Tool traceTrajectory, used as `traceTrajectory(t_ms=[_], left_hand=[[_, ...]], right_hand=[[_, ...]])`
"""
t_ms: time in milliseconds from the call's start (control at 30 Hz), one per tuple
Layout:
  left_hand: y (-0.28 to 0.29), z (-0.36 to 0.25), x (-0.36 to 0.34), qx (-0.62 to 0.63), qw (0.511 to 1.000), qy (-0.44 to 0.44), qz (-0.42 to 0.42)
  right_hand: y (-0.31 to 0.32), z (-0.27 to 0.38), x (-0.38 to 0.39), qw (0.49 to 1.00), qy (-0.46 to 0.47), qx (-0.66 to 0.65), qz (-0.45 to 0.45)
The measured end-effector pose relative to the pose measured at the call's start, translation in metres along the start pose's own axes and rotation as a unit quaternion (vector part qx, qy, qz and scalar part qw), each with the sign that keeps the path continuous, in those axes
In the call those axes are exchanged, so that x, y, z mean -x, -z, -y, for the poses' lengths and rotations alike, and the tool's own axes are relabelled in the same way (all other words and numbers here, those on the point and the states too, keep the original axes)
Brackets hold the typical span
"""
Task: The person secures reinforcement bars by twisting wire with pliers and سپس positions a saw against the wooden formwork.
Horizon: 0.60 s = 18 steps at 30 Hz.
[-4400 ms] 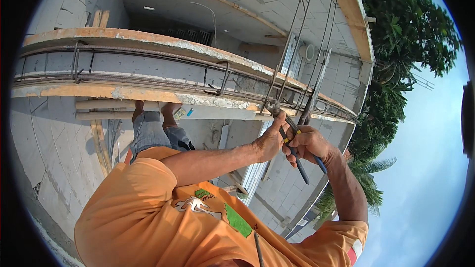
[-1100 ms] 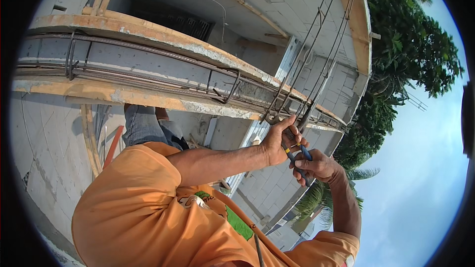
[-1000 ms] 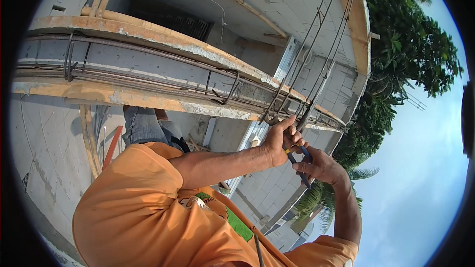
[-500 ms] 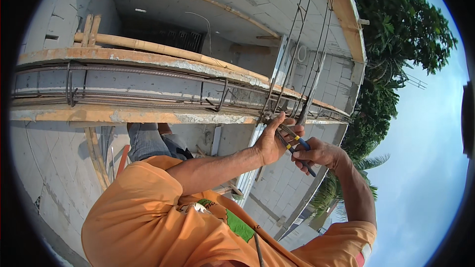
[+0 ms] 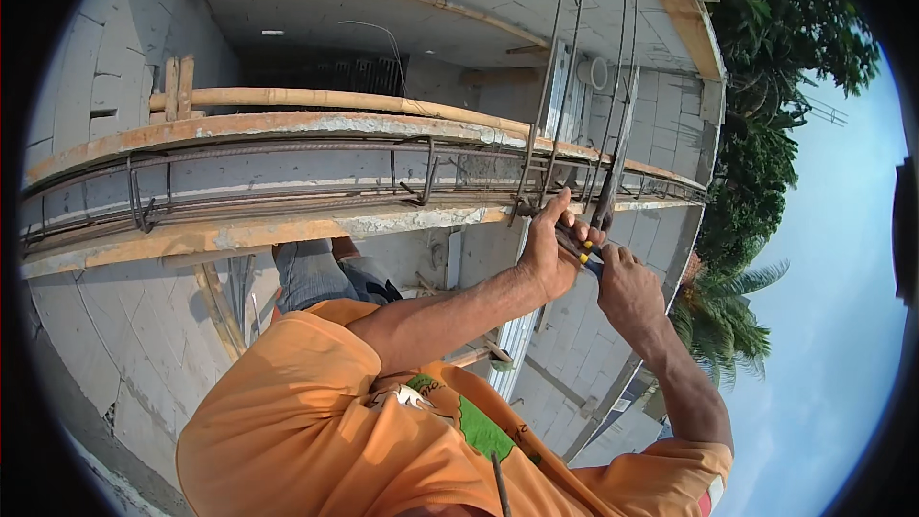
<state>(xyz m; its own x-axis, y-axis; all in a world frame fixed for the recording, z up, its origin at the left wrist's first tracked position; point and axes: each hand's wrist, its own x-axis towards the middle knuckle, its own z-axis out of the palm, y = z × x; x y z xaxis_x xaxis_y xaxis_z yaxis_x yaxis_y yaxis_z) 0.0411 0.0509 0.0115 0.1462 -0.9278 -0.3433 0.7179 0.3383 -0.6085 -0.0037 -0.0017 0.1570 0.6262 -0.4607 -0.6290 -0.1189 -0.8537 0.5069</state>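
Several grey block walls [image 5: 574, 335]: on both sides of the work and beyond it, their courses bowed by the wide lens.
Green trees [image 5: 756, 38]: at the right, against a blue sky [image 5: 833, 258].
Orange T-shirt [image 5: 278, 402]: across the lower part of the view, with a green patch [image 5: 483, 431] on its front.
Timber boards [image 5: 220, 235]: two, running across with a gap between them (grey mortar crusts their edges).
Rebar cage [image 5: 287, 146]: long bars and bent hoops, lying in the gap between the boards.
Bamboo pole [image 5: 335, 99]: just beyond the far board, roughly along it.
Thin steel bars [image 5: 558, 77]: running from the cage toward the top edge, near both hands.
Right hand [image 5: 630, 292]: fingers clamped on the handles of the pliers, knuckles facing up.
Left hand [image 5: 553, 254]: thumb straight, the other fingers curled about the front of the pliers; cannot tell whether they grip.
Pliers [image 5: 593, 267]: between the two hands, near the closer board, blue handles with yellow bands showing (the working end is largely hidden).
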Motion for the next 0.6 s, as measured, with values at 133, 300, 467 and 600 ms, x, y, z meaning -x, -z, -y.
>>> traceTrajectory(t_ms=[133, 300, 467, 600], left_hand=[[0.009, -0.013, 0.012, -0.039, 0.995, 0.024, 0.09], [0.0, -0.004, -0.007, 0.006, 0.998, 0.024, 0.059], [-0.014, -0.009, 0.002, 0.008, 1.0, 0.009, -0.008], [-0.016, -0.016, -0.006, 0.019, 1.0, 0.01, -0.02]], right_hand=[[0.055, -0.023, -0.046, 0.855, -0.056, -0.383, 0.346], [0.057, -0.04, -0.049, 0.768, -0.07, -0.487, 0.409], [0.072, 0.0, -0.015, 0.976, -0.004, -0.149, 0.156], [0.021, 0.013, 0.007, 0.949, 0.029, 0.254, -0.185]])
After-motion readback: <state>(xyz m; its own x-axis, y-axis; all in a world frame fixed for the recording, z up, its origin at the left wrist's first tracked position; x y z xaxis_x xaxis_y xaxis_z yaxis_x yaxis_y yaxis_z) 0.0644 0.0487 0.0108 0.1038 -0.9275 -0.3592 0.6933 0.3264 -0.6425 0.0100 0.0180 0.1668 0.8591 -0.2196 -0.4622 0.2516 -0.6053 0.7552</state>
